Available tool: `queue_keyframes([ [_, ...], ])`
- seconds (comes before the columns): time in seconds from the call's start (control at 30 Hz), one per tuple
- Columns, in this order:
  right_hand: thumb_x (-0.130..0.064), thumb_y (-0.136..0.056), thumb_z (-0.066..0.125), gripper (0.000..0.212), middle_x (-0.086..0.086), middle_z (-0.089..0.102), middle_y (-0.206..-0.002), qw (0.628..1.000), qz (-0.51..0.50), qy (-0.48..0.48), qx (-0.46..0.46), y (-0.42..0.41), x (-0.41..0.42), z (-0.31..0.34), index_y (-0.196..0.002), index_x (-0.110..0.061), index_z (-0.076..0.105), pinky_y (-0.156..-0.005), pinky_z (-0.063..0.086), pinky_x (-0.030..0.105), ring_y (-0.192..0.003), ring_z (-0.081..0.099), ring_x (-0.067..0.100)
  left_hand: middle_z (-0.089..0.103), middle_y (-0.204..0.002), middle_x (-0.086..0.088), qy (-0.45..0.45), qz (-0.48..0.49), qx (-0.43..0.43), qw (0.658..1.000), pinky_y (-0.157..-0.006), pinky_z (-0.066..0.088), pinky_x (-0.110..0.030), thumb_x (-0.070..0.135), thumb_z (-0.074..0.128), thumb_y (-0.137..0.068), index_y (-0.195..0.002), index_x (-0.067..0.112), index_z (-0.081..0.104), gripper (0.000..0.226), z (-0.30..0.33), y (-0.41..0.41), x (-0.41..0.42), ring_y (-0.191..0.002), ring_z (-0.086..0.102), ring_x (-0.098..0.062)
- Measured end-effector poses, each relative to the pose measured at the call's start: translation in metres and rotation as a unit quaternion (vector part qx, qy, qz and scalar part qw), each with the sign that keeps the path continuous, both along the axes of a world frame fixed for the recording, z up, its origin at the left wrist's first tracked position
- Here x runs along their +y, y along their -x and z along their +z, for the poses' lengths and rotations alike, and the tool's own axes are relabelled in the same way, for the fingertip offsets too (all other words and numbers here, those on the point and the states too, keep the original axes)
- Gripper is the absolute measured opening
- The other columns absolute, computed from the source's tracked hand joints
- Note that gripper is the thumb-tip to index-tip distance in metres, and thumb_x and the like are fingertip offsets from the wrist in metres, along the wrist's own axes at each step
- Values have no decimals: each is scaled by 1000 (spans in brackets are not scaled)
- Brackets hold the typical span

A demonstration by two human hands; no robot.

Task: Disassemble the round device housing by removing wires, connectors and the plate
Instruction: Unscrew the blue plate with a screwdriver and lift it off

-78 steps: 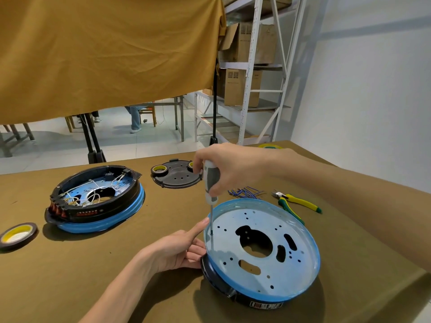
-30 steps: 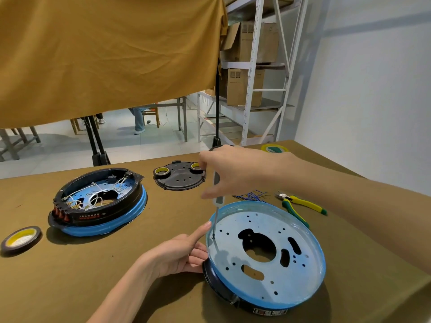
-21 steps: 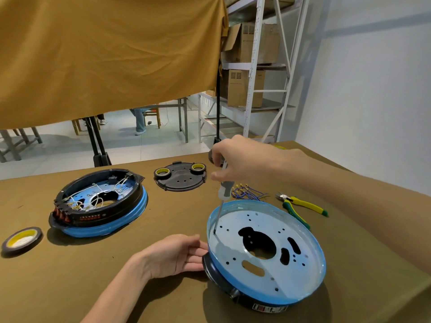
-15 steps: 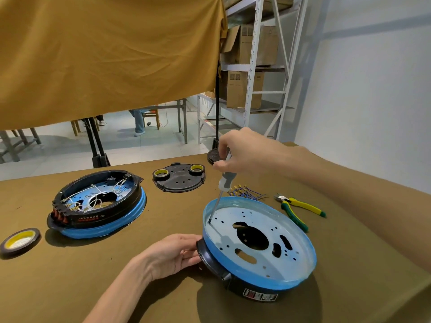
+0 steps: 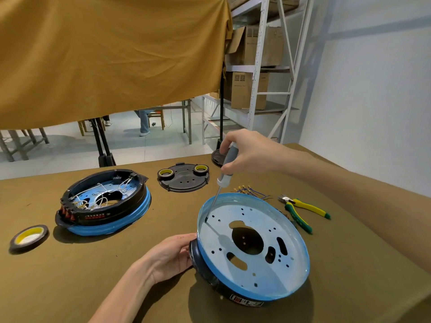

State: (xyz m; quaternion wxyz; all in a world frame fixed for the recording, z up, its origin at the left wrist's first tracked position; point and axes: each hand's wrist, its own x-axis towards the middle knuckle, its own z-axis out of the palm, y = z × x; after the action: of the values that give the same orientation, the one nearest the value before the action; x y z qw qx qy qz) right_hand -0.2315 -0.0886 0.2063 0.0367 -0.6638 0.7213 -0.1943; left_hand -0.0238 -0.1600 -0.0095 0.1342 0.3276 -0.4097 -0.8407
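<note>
No text can be read: the label (image 5: pixel 246 302) on the near housing (image 5: pixel 205 259) and the boxes' (image 5: pixel 245 89) prints are too blurred.

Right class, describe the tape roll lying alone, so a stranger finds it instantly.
Start at the brown table and go to its far left edge, left of the wired housing. The lone tape roll lies flat there, while two others sit on a black plate.

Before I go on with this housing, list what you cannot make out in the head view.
- Screwdriver tip: too small to tell whether it sits in a screw or a bare hole of the plate.
- Left hand fingers: hidden behind the housing rim it holds.
- Housing underside: hidden by the plate.
- Label on the housing wall: text too small.
- Screwdriver handle top: covered by the right hand.
</note>
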Motion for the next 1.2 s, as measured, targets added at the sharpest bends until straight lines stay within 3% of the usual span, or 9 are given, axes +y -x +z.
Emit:
queue_keyframes([
  [0.17,-51,-90,69,46,0,63,-101,997,-6,-4,74,-10,3,-1,-118,-16,58,-62,50,26,-87,61,18,73,-104,-18,-2,11,-6,1000,-71,61,-31,19,72,-89,-110,-1,78,29,-1,1,-1,-80,69,-21],
  [0.27,-60,-98,50,45,2,62,-77,975,-23,25,220,-20,3,-6,-89,-16,58,-47,42,31,-64,58,18,72,-104,-18,0,9,-6,1000,-73,59,-32,19,71,-90,-112,-2,77,31,-1,-1,-1,-81,67,-22],
  [0.47,-33,-81,82,36,-4,59,-107,992,117,-38,38,-31,6,19,-109,-27,60,-73,53,32,-92,60,15,72,-105,-19,-4,7,0,1000,-68,62,-30,17,71,-88,-113,-3,76,32,1,-1,1,-78,68,-20],
  [0.67,-65,-94,54,51,0,60,-65,973,24,25,226,-42,-5,12,-78,-17,61,-44,34,26,-54,56,13,69,-111,-23,-5,15,-6,1000,-70,61,-31,17,72,-86,-113,-4,76,35,1,-1,0,-83,67,-23],
  [0.77,-39,-91,69,18,-3,66,-86,987,74,-78,122,-38,-9,23,-95,-22,63,-53,47,28,-74,65,15,69,-112,-24,-14,19,0,1000,-70,63,-31,15,71,-88,-115,-6,75,34,0,-1,-1,-83,69,-24],
  [0.83,-31,-83,74,26,-7,63,-95,982,97,-127,102,-35,-7,30,-105,-29,60,-57,47,28,-80,62,11,70,-111,-23,-18,17,4,1000,-70,63,-31,14,70,-89,-116,-6,74,34,-1,-1,0,-83,70,-24],
  [0.97,-66,-92,54,48,0,65,-83,975,20,-32,220,-38,-10,15,-102,-19,56,-55,49,32,-71,61,15,71,-114,-23,-5,15,-7,1000,-76,59,-33,17,72,-88,-113,-4,76,33,-2,-1,-1,-87,68,-24],
  [1.07,-43,-94,66,27,0,64,-91,985,57,-38,156,-37,-14,13,-106,-19,58,-67,57,36,-80,63,18,69,-116,-26,-14,18,-4,1000,-74,60,-33,16,72,-86,-113,-5,76,34,-1,-1,-1,-87,68,-25],
  [1.2,-40,-84,77,47,-9,54,-91,986,96,-91,105,-36,-11,21,-119,-27,49,-62,48,32,-78,56,8,70,-118,-27,-19,23,3,1000,-73,62,-33,14,72,-84,-112,-7,75,35,1,0,1,-87,70,-27],
])
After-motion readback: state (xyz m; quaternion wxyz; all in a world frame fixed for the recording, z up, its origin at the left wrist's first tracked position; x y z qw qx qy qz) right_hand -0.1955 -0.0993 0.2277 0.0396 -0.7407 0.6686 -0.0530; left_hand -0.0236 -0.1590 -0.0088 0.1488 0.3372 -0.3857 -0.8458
